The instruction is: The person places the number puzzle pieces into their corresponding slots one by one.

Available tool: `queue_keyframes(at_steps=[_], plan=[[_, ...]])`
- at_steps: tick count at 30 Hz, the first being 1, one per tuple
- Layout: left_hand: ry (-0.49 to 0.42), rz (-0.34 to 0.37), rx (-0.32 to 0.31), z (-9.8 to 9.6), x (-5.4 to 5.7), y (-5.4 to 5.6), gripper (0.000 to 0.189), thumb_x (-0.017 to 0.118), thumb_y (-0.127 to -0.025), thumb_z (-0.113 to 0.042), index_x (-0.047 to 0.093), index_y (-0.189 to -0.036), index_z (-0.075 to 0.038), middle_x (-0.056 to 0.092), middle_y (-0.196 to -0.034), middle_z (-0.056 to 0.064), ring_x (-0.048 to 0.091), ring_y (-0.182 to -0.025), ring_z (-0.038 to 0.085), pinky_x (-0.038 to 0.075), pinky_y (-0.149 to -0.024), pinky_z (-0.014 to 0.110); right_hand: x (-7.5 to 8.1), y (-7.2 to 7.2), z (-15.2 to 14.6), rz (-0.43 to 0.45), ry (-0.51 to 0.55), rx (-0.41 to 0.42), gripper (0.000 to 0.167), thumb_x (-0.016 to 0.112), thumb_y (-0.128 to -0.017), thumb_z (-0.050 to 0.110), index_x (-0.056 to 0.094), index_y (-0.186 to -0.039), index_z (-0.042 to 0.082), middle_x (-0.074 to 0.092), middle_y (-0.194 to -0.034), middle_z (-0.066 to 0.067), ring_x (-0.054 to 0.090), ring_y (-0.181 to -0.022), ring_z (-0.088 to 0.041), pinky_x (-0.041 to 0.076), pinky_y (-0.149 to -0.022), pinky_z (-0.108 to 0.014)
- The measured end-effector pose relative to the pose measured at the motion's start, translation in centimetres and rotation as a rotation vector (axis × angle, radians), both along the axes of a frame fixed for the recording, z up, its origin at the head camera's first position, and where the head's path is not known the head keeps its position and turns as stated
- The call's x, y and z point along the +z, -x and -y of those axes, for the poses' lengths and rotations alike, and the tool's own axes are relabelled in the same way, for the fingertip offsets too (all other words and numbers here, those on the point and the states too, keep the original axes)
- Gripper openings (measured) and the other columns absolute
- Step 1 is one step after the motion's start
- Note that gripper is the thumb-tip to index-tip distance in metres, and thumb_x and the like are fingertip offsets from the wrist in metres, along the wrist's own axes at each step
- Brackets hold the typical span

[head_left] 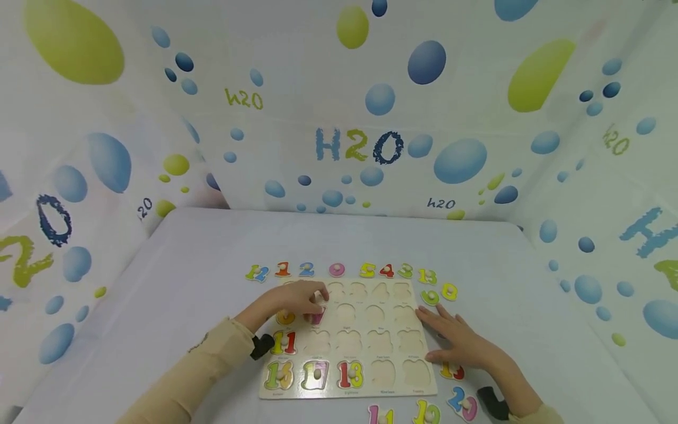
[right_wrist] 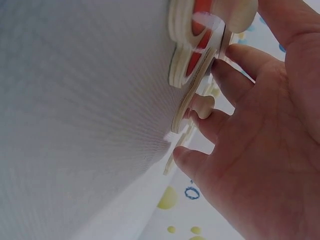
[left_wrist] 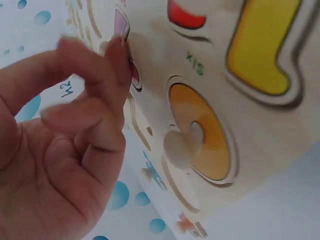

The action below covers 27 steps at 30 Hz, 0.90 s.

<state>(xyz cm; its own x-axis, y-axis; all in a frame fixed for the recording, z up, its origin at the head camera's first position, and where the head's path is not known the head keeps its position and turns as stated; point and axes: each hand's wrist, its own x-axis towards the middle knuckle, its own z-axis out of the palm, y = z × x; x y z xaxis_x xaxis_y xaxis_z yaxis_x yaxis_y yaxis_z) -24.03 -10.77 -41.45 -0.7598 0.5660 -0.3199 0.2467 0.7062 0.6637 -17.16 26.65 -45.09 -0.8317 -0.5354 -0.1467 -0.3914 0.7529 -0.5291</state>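
Observation:
A wooden number puzzle board [head_left: 360, 341] lies on the table. My left hand [head_left: 302, 297] reaches over its left part, and a fingertip touches the purple 7 piece [left_wrist: 121, 22]. That piece lies flat in the board, partly hidden by the fingers; the thumb stands apart from the fingertip. Beside this hand sits the orange 6 piece [left_wrist: 205, 135] with its pale knob. Fitted below are the 11 piece [head_left: 283, 343], 16 piece [head_left: 278, 375], 17 piece [head_left: 315, 375] and 18 piece [head_left: 350, 374]. My right hand [head_left: 461, 341] rests with spread fingers at the board's right edge, over loose pieces.
Loose number pieces line the board's far edge, from the 12 piece [head_left: 257, 272] to the 13 piece [head_left: 427, 276]. Near the right hand lie a 15 piece [head_left: 452, 371] and a 20 piece [head_left: 462, 404]. A 19 piece [head_left: 426, 412] lies by the near edge.

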Motion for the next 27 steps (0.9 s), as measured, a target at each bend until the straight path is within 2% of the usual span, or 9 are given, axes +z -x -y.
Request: queue_keyframes(at_steps=[2,4,6,9,11,12,15,20,27], plan=[[-0.048,0.005,0.013,1.0,0.1,0.3,0.017,0.059,-0.092,-0.008,0.057,-0.108,-0.004,0.061,-0.070,0.003,0.057,-0.060,0.017,0.044,-0.055,0.028,0.0,0.0,0.0,0.000,-0.002,0.001,0.089,0.068,-0.078,0.052,0.031,-0.147,0.010,0.028,-0.149,-0.013,0.007,-0.135,-0.046,0.004,-0.099,-0.068],[-0.082,-0.046,0.036,2.4,0.3,0.9,0.016,0.058,-0.092,-0.008,0.059,-0.107,-0.002,0.061,-0.069,0.004,0.056,-0.059,0.017,0.045,-0.054,0.028,0.0,0.1,0.1,-0.007,-0.005,0.003,0.089,0.067,-0.078,0.052,0.031,-0.147,0.010,0.029,-0.149,-0.013,0.007,-0.135,-0.046,0.004,-0.099,-0.068],[-0.090,-0.120,0.103,4.3,0.5,1.6,0.013,0.057,-0.092,-0.006,0.060,-0.103,0.000,0.060,-0.072,0.004,0.055,-0.060,0.017,0.045,-0.054,0.028,0.0,0.1,0.1,-0.015,-0.006,0.007,0.089,0.067,-0.078,0.052,0.030,-0.147,0.010,0.029,-0.149,-0.013,0.007,-0.135,-0.046,0.005,-0.099,-0.068],[-0.031,-0.270,0.236,7.4,0.8,2.8,0.012,0.058,-0.088,-0.003,0.061,-0.099,0.001,0.058,-0.076,0.007,0.054,-0.063,0.019,0.045,-0.055,0.030,0.0,0.2,0.2,-0.016,-0.012,0.004,0.089,0.068,-0.077,0.052,0.031,-0.147,0.010,0.029,-0.149,-0.013,0.007,-0.135,-0.046,0.005,-0.099,-0.068],[0.034,-0.323,0.320,9.2,0.8,3.3,0.014,0.059,-0.086,-0.003,0.060,-0.099,0.001,0.056,-0.079,0.009,0.052,-0.065,0.021,0.044,-0.055,0.032,0.0,0.2,0.1,-0.012,-0.011,-0.001,0.089,0.068,-0.077,0.052,0.031,-0.147,0.010,0.029,-0.149,-0.013,0.007,-0.135,-0.046,0.004,-0.099,-0.068],[0.064,-0.338,0.340,10.0,0.7,3.5,0.015,0.060,-0.085,-0.002,0.059,-0.100,0.001,0.055,-0.079,0.010,0.051,-0.065,0.022,0.044,-0.055,0.033,0.0,0.2,0.1,-0.012,-0.011,-0.002,0.089,0.068,-0.077,0.052,0.031,-0.147,0.010,0.029,-0.149,-0.013,0.007,-0.135,-0.046,0.004,-0.099,-0.068],[0.105,-0.307,0.349,11.5,0.0,4.0,0.015,0.062,-0.086,-0.005,0.059,-0.100,0.000,0.056,-0.077,0.009,0.051,-0.065,0.022,0.044,-0.056,0.033,0.0,0.1,0.1,-0.010,-0.006,-0.004,0.089,0.068,-0.077,0.051,0.031,-0.146,0.010,0.029,-0.149,-0.014,0.007,-0.135,-0.046,0.004,-0.099,-0.068],[0.038,-0.246,0.346,12.2,-1.4,4.5,0.009,0.063,-0.087,-0.010,0.061,-0.091,-0.002,0.056,-0.066,0.002,0.050,-0.059,0.016,0.041,-0.054,0.028,0.0,0.0,0.0,0.001,-0.001,-0.009,0.088,0.069,-0.078,0.050,0.031,-0.146,0.009,0.029,-0.149,-0.014,0.007,-0.135,-0.046,0.004,-0.099,-0.068],[-0.001,-0.287,0.426,11.6,-2.0,4.7,0.005,0.064,-0.083,-0.007,0.061,-0.083,-0.002,0.057,-0.060,0.000,0.051,-0.056,0.014,0.041,-0.053,0.028,0.0,-0.1,0.0,-0.011,-0.003,-0.010,0.088,0.069,-0.077,0.050,0.032,-0.146,0.010,0.029,-0.149,-0.014,0.007,-0.135,-0.045,0.004,-0.099,-0.068]])
